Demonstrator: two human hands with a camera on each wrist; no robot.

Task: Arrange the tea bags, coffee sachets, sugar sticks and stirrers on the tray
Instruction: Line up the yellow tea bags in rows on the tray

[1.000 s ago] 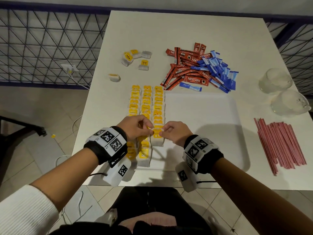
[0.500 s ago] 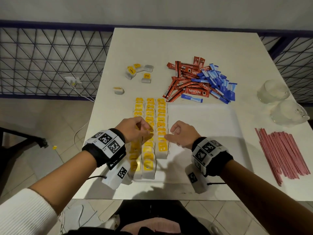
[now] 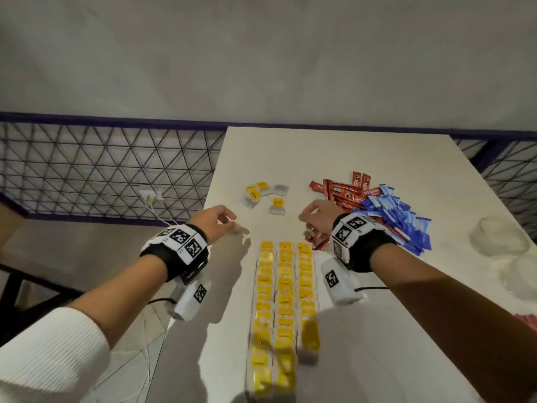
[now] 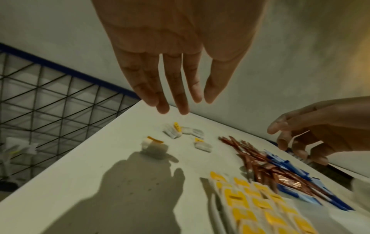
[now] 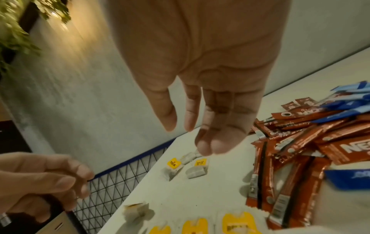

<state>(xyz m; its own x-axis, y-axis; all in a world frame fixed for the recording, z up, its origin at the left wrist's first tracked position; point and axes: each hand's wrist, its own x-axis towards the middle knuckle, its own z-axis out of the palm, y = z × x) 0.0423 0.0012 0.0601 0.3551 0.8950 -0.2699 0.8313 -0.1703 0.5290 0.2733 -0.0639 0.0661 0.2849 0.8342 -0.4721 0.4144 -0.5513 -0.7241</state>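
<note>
Three rows of yellow-tagged tea bags lie on the left part of the white tray. Beyond the tray, a few loose tea bags lie on the table, and a single tea bag sits closer to the left edge. My left hand hovers just above that single bag, fingers straight and empty. My right hand hangs empty with relaxed fingers over the near left edge of the red coffee sachets. Blue sugar sticks are heaped to their right.
Two clear glasses stand at the table's right side. A sliver of the pink stirrers shows at the right edge. A wire-mesh railing runs left of the table, whose left edge is close to my left hand.
Both hands left the tea bag rows on the tray and moved away from me to the loose items beyond it. The fingers opened out. The head view tilted upward.
</note>
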